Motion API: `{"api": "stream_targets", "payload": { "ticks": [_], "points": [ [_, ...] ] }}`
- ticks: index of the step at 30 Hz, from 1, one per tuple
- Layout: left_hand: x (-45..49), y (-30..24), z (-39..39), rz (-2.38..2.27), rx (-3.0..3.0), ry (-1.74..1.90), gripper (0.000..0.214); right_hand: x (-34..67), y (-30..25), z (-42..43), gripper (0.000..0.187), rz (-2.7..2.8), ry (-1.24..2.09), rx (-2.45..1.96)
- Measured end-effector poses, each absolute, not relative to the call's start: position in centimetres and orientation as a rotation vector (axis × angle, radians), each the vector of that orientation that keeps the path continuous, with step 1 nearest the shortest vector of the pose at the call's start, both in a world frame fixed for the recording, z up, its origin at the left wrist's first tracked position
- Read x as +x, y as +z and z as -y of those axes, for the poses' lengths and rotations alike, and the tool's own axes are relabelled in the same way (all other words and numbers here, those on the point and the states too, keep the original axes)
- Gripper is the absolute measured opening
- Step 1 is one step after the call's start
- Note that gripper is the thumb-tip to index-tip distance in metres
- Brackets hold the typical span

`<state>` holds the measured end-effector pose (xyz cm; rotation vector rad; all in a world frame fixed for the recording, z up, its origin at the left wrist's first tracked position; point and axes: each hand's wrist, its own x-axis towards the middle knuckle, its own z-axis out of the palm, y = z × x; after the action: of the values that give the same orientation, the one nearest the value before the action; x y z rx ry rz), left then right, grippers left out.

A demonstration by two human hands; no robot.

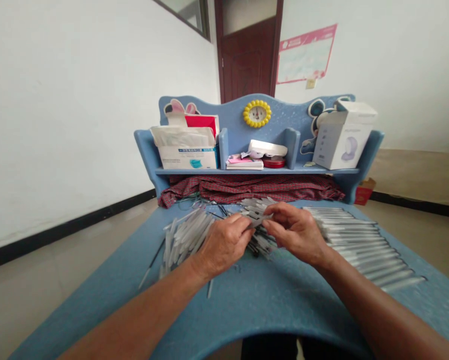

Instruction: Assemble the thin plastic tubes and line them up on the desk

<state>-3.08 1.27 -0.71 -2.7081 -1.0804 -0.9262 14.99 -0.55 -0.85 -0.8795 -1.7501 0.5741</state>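
Between left hand (226,242) and right hand (301,235) runs an apparently plastic piece (258,221) both pinch.

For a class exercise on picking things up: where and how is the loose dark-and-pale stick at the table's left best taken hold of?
Probably pinch the stick at its middle, coming from above and the left. It is thin, straight and slanted; its left side faces the table's edge, while the pile crowds its right.

"What's on the blue shelf (232,115)?"
"Mask box (171,158) on the left, red tin (274,162) in the middle, tall white box (344,142) on the right."
"And below?"
"A checked cloth (265,187)."
"Far behind?"
"A dark red door (249,62)."
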Motion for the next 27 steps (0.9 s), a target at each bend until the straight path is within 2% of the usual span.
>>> {"api": "stream_targets", "payload": {
  "ticks": [3, 6, 11, 15, 19, 27],
  "points": [
    [-2.7, -0.7, -0.8, 1.053, -2.773, -1.007, 0.018, 14.4, -1.4, 0.3, 0.022, 1.638, 0.847, -0.808],
    [-2.4, -0.6, -0.5, 1.081, -2.818, -1.055, 0.02, 14.0, -1.5, 0.2, 0.023, 1.654, 0.943, -0.776],
    [-2.5, -1.0, -1.0, 1.205, -2.863, -0.935, 0.005, 15.2, -0.7, -0.3, 0.023, 1.575, 0.735, -0.843],
    [-2.4, -1.6, -0.9, 1.108, -2.919, -0.586, 0.017, 17.0, -0.4, -1.4, 0.022, 1.419, 0.529, -0.944],
    [-1.5, -2.1, -0.2, 1.009, -2.873, -0.33, 0.019, 17.3, -0.9, -2.0, 0.023, 1.428, 0.514, -1.011],
    [-0.4, -3.6, -1.0, 0.917, -2.796, -0.266, 0.022, 16.6, -1.4, -1.7, 0.016, 1.567, 0.398, -1.128]
  ]
}}
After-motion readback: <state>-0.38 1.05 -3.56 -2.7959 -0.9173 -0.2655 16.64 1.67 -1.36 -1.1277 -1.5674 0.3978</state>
